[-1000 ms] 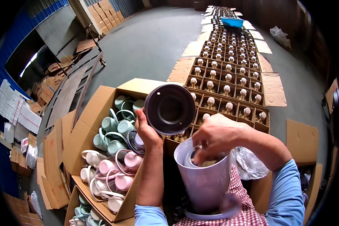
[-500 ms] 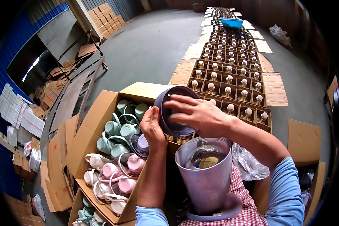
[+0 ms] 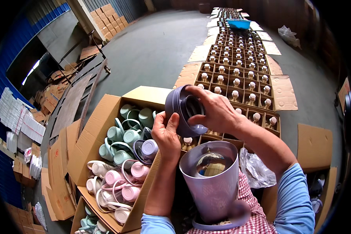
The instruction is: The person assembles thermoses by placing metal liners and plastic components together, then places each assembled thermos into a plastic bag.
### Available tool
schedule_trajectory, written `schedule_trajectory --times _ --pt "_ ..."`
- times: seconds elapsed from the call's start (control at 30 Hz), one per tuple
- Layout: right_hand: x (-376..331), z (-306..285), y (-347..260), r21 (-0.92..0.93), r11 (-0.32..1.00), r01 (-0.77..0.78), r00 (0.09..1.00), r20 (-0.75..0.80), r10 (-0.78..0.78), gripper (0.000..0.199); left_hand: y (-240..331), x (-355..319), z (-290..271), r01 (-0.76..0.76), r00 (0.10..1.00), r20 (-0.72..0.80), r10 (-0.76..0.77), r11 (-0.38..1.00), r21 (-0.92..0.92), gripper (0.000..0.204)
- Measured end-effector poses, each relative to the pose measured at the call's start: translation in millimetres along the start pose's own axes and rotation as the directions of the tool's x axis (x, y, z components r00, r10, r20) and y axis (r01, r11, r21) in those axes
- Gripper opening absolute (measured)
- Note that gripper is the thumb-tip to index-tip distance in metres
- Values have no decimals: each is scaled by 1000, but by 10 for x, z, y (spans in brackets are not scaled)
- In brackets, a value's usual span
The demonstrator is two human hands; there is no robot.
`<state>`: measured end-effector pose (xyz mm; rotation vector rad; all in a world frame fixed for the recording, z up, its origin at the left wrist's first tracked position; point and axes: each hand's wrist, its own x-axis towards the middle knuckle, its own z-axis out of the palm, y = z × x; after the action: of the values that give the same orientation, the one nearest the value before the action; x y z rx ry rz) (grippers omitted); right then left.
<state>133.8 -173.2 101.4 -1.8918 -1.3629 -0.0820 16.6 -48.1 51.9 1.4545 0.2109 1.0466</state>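
Observation:
Above my lap, my left hand (image 3: 166, 132) grips a dark purple threaded collar (image 3: 174, 100) by its lower left side, thumb toward me. My right hand (image 3: 216, 109) clasps the same collar from the right, fingers over the upper rim and thumb at the opening. A darker ring shows inside the collar; whether it is a separate part I cannot tell. Upright below my hands stands a lilac flask casing (image 3: 210, 191), open at the top, with a shiny silver liner (image 3: 214, 163) inside. A lilac curved part at its foot is partly blurred.
A carton (image 3: 85, 163) at left holds several green, pink, white and lilac lids with loop handles. Ahead, long rows of divided boxes (image 3: 238, 84) hold white-capped bottles; a blue basin (image 3: 238, 24) sits on them. Clear plastic (image 3: 255, 169) lies right of the casing.
The collar has turned so its threaded side shows. My right hand has gone from flat across its opening to clasping its right rim.

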Motion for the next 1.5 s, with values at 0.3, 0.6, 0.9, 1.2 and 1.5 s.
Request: schedule_trajectory --times 0.3,0.6,0.9,1.2,1.5 --pt "118 -30 -123 398 658 -639 767 395 506 79 175 0 55 -324 943 87 321 827 460 32" --pt "70 204 199 -322 800 506 859 100 -503 70 30 342 -169 10 1000 -12 -7 975 222 28" --pt "78 122 89 459 749 -478 877 296 378 71 126 172 -21 -216 976 39 213 934 285 33" --pt "32 286 81 -244 913 327 937 -41 -347 86 -4 305 -205 12 997 -77 -18 997 -74 28" --pt "35 410 104 5 1000 28 993 -118 -28 81 59 165 -76 -134 989 -43 141 981 138 32"
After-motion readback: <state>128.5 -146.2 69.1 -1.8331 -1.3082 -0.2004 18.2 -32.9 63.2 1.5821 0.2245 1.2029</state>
